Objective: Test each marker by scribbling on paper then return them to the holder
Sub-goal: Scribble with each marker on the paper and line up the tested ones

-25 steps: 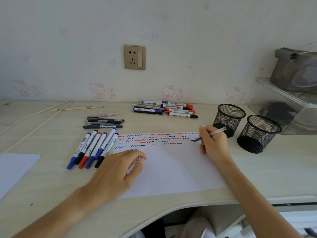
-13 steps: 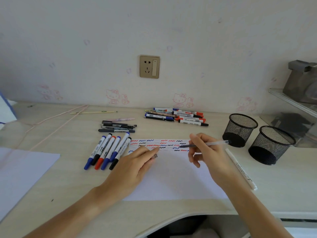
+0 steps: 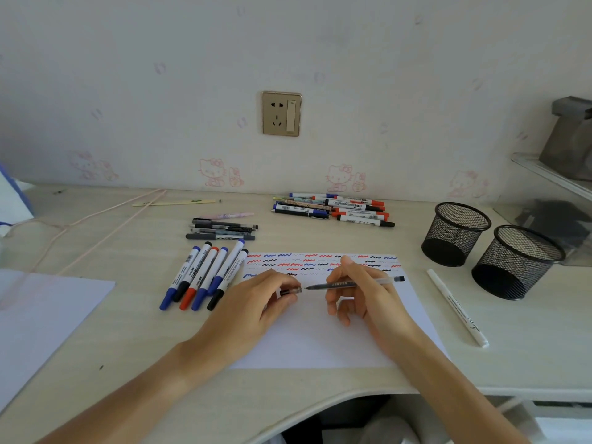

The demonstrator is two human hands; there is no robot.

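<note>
Now pinching small black pen cap [image 3: 291, 291] in left hand [image 3: 256, 310] fingers; swinging thin clear-barrelled pen [image 3: 354, 284] level in right hand [image 3: 365, 294], tip nearing cap above white scribbled paper [image 3: 320, 341].

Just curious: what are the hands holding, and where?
Right hand pinches a pen mid-barrel; left hand pinches its cap at the fingertips.

Marker labels [image 3: 354, 213] too small

mesh holders [image 3: 455, 233]: 2
markers in row by paper [image 3: 205, 274]: 6
paper sheets [image 3: 320, 331]: 2
hands [image 3: 256, 302]: 2
wall sockets [image 3: 281, 114]: 1
</note>
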